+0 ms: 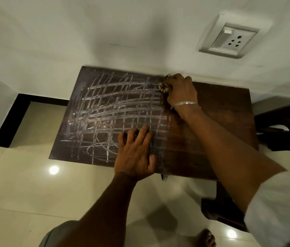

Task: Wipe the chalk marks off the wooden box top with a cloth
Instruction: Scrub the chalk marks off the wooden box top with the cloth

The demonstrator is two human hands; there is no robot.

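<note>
Ok, wiping step. Right hand (179,90) had its fingers (171,82) curled round a bunched cloth (163,85), pressing it onto the wooden box top (211,122) at the far edge, close to the wall. Left hand (135,154) lay flat on the top near the front edge, fingers (143,134) spread, bracing.

Chalk marks (115,111) were a dense white crosshatch plus a few loops, all left of the right-hand fingers, and under and beyond the left-hand fingertips. Wood right of the cloth looked bare and dark, so I'd guess roughly a third done.

To do it well: firm pressure and long overlapping strokes from the cloth leftward. Refold the cloth once it's loaded so it doesn't smear. The left hand sat on chalk, so it'd need to shift onto the clean side before that patch gets wiped.

Top looked flat, rigid and matte. Cloth pattern was too small to tell.
</note>
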